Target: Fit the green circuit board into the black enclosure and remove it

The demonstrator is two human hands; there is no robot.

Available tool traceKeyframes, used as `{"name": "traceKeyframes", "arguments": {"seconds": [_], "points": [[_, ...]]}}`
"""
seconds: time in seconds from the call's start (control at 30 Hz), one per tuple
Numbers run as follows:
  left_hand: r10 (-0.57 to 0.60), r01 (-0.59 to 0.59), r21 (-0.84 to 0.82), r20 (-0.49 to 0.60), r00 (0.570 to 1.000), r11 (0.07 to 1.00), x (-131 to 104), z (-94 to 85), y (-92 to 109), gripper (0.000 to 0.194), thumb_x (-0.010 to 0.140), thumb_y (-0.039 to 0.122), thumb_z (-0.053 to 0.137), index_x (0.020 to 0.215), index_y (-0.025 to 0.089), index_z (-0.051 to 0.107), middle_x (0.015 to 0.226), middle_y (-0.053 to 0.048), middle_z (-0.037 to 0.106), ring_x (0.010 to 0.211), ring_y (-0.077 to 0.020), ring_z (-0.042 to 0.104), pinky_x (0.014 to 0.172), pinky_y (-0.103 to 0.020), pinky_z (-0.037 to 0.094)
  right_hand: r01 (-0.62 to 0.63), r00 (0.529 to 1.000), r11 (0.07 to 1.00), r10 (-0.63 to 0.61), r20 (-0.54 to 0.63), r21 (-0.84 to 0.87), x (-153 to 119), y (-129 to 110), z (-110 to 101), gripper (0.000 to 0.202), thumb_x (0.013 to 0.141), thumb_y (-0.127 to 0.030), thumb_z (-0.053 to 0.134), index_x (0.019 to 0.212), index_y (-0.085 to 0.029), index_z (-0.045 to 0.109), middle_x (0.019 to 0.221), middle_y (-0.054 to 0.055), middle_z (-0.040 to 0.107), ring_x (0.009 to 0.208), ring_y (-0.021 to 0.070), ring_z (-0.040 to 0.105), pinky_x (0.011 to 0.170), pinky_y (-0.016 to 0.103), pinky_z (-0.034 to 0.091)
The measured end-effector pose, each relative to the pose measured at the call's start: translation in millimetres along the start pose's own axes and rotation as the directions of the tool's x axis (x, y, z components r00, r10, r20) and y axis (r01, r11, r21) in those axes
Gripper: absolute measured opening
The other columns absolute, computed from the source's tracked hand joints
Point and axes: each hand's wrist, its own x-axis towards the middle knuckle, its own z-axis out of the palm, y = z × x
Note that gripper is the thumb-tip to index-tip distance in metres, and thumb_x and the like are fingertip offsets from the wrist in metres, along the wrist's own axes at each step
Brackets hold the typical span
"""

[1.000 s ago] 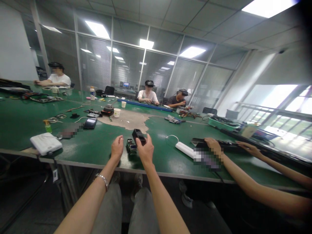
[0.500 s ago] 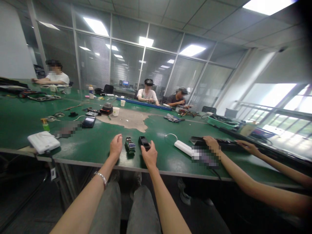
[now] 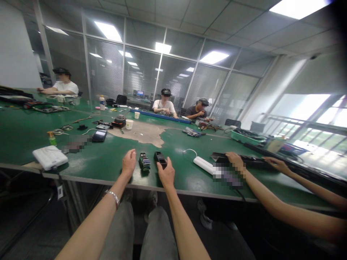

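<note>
A small green circuit board assembly (image 3: 144, 162) lies on the green table (image 3: 108, 159) near its front edge, between my two hands. Just right of it is a black plastic housing (image 3: 160, 157), with my right hand (image 3: 166, 171) around its near end, thumb and fingers on its sides. My left hand (image 3: 129, 162) rests on the table left of the board, not touching it. Its fingers are curled inward, and whether anything is inside them is hidden.
At right, a co-worker's hands (image 3: 235, 161) touch a long black part (image 3: 255, 160), beside a white power strip (image 3: 203, 165). A white box (image 3: 50, 157) sits at left, a dark device (image 3: 99, 135) beyond it. Paper cups (image 3: 129, 124) stand farther back. Three people sit across.
The view has shifted very slightly. A person across the table has moved a hand. My hands, the board and the housing have not visibly moved.
</note>
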Motion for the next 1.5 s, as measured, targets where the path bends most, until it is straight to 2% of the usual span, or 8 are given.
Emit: {"name": "traceKeyframes", "arguments": {"seconds": [0.17, 0.3, 0.43, 0.53, 0.67, 1.17, 1.33, 1.5], "points": [[-0.046, 0.046, -0.029, -0.003, 0.999, 0.999, -1, -2.4, 8, 0.032, 0.089, 0.033, 0.045, 0.109, 0.018, 0.065, 0.104, -0.009, 0.071, 0.099, -0.0195, 0.065, 0.093, -0.035, 0.048, -0.04, 0.999, 0.999, 0.041, -0.018, 0.032, 0, -7, -3, 0.071, 0.079, -0.044, 0.06, 0.134, -0.001, 0.046, 0.119, 0.023, 0.062, 0.111, 0.0326, 0.06, 0.096, 0.043, 0.042], [-0.052, 0.052, -0.031, 0.0, 0.999, 0.998, -1, -4.2, 12, 0.032, 0.089, 0.035, 0.046, 0.106, 0.017, 0.066, 0.1, -0.009, 0.072, 0.097, -0.0204, 0.065, 0.091, -0.035, 0.049, -0.083, 0.996, 0.993, 0.086, -0.029, 0.089, 4, -26, -4, 0.069, 0.082, -0.047, 0.057, 0.134, -0.004, 0.045, 0.112, 0.02, 0.066, 0.106, 0.0298, 0.063, 0.092, 0.04, 0.045], [-0.044, 0.043, -0.047, -0.009, 0.999, 0.998, -2, -4.6, 14, 0.033, 0.089, 0.038, 0.046, 0.103, 0.017, 0.067, 0.099, -0.01, 0.071, 0.096, -0.0208, 0.065, 0.089, -0.035, 0.049, -0.042, 0.999, 0.987, 0.042, 0.007, 0.152, 7, -55, 2, 0.068, 0.082, -0.047, 0.058, 0.137, -0.01, 0.043, 0.113, 0.012, 0.068, 0.106, 0.024, 0.063, 0.093, 0.033, 0.045], [-0.045, 0.044, -0.077, -0.014, 0.999, 0.996, -3, -4.1, 14, 0.034, 0.089, 0.039, 0.046, 0.102, 0.017, 0.067, 0.098, -0.01, 0.071, 0.096, -0.021, 0.065, 0.088, -0.034, 0.049, -0.026, 0.999, 0.987, 0.02, 0.037, 0.156, 5, -73, 8, 0.068, 0.081, -0.043, 0.06, 0.137, -0.008, 0.042, 0.113, 0.014, 0.067, 0.107, 0.0261, 0.062, 0.093, 0.035, 0.045], [-0.05, 0.048, -0.106, -0.017, 0.999, 0.993, -2, -3.3, 12, 0.033, 0.088, 0.039, 0.046, 0.102, 0.018, 0.067, 0.098, -0.009, 0.071, 0.096, -0.021, 0.065, 0.087, -0.034, 0.049, -0.022, 0.997, 0.995, 0.015, 0.073, 0.092, 0, -84, 14, 0.069, 0.079, -0.04, 0.062, 0.136, -0.005, 0.043, 0.111, 0.017, 0.067, 0.105, 0.0291, 0.063, 0.09, 0.036, 0.046], [0.005, -0.007, -0.093, -0.012, 1.0, 0.996, 4, -3.5, -6, 0.04, 0.09, 0.045, 0.04, 0.107, 0.018, 0.064, 0.106, -0.01, 0.069, 0.096, -0.0202, 0.064, 0.088, -0.034, 0.048, 0.124, 0.984, 0.976, -0.098, 0.148, -0.181, -11, -90, 24, 0.071, 0.083, -0.039, 0.058, 0.14, -0.004, 0.035, 0.114, 0.022, 0.064, 0.103, 0.0342, 0.064, 0.085, 0.04, 0.048], [0.008, -0.008, -0.095, -0.003, 1.0, 0.995, 5, -3.4, -5, 0.04, 0.09, 0.045, 0.04, 0.107, 0.017, 0.064, 0.106, -0.01, 0.069, 0.097, -0.0203, 0.064, 0.089, -0.035, 0.048, 0.123, 0.981, 0.98, -0.097, 0.166, -0.154, -23, -72, 29, 0.074, 0.08, -0.039, 0.061, 0.14, -0.002, 0.036, 0.12, 0.024, 0.061, 0.108, 0.034, 0.061, 0.09, 0.04, 0.047], [-0.013, 0.013, -0.107, -0.006, 1.0, 0.994, 5, -2.5, -3, 0.037, 0.09, 0.042, 0.042, 0.105, 0.017, 0.065, 0.107, -0.011, 0.069, 0.1, -0.0213, 0.064, 0.091, -0.035, 0.048, 0.127, 0.986, 0.991, -0.122, 0.109, -0.041, -24, -56, 36, 0.08, 0.078, -0.045, 0.063, 0.14, -0.002, 0.036, 0.128, 0.023, 0.055, 0.118, 0.0321, 0.055, 0.099, 0.042, 0.042]]}}
